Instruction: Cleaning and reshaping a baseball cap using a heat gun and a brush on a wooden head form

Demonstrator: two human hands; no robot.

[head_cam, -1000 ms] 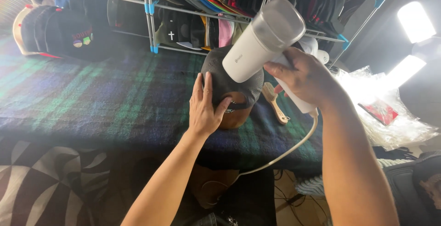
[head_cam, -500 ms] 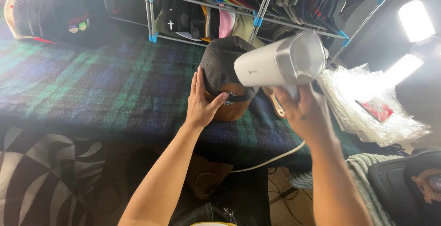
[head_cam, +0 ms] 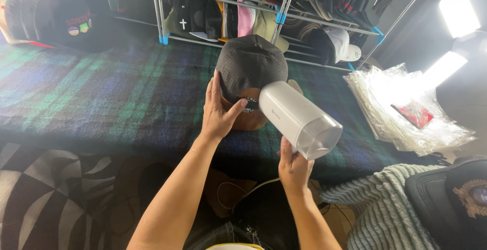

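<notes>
A dark cap is steadied by the spread left hand. A white steamer is gripped from below by the closed right hand.

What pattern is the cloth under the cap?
The cloth is dark blue and green plaid, clearest in the head view.

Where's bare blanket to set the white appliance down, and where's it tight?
Free: the wide plaid blanket stretch left of the left hand and grey cap, between the rack and the near edge. Smaller free patch between the white appliance, held by the right hand, and the plastic bags. Crowded: around the cap, and along the rack's row of caps.
</notes>
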